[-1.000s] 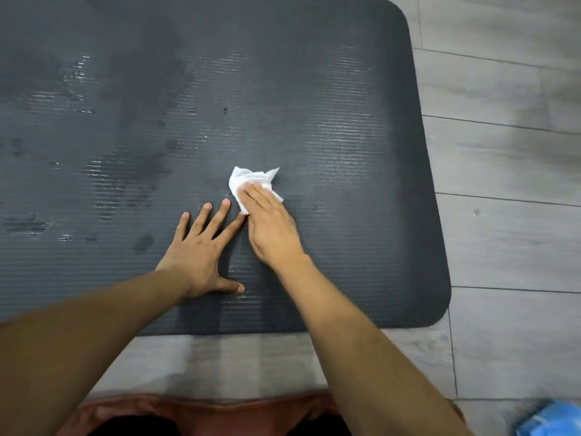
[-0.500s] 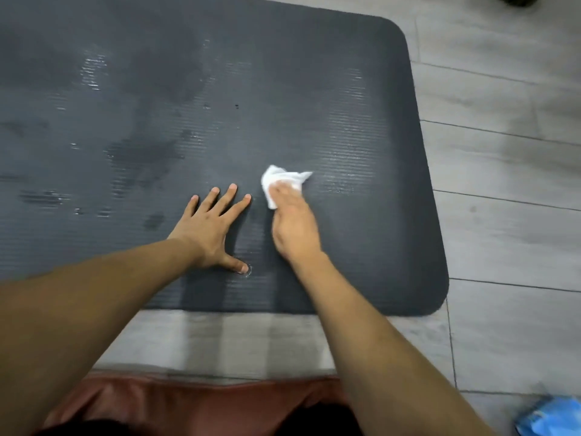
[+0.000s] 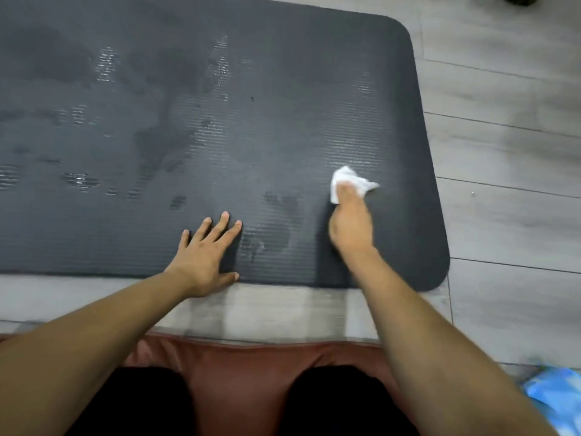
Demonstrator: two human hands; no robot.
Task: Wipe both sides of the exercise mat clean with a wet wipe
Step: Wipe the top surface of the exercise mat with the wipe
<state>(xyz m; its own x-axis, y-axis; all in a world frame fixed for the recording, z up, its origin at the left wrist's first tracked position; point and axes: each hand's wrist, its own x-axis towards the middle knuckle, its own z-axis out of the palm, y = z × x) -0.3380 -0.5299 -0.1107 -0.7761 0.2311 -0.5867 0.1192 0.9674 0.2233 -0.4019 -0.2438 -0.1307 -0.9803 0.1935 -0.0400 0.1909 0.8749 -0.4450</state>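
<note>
Where the dark grey exercise mat [image 3: 283, 121] lies flat on the grey plank floor [image 3: 509, 152], its ribbed upper face is seen spread across most of the view, with one rounded end at the right and the left part running out of sight. Wet streaks and dull damp patches are noted on the mat's left and middle areas; a smaller damp patch is seen near the front edge, between the two hands.

Left hand [image 3: 204, 251]: laid flat on the mat near its front edge, palm down, fingers straight and slightly spread, thumb stretched out along the edge. Nothing is held by it.

Right hand [image 3: 350, 225]: placed further right, well apart from the left hand and near the mat's rounded end. Its fingers are pressed down on a crumpled white wet wipe [image 3: 349, 180], which is pinned against the mat surface; the wipe sticks out beyond the fingertips. Whether the fingers are curled round the wipe or only pressed on it cannot be told, as this hand is blurred.

A reddish-brown cushion [image 3: 251, 372] is seen at the bottom edge. A blue packet [image 3: 556, 394], partly cut off, lies on the floor at the lower right corner.
</note>
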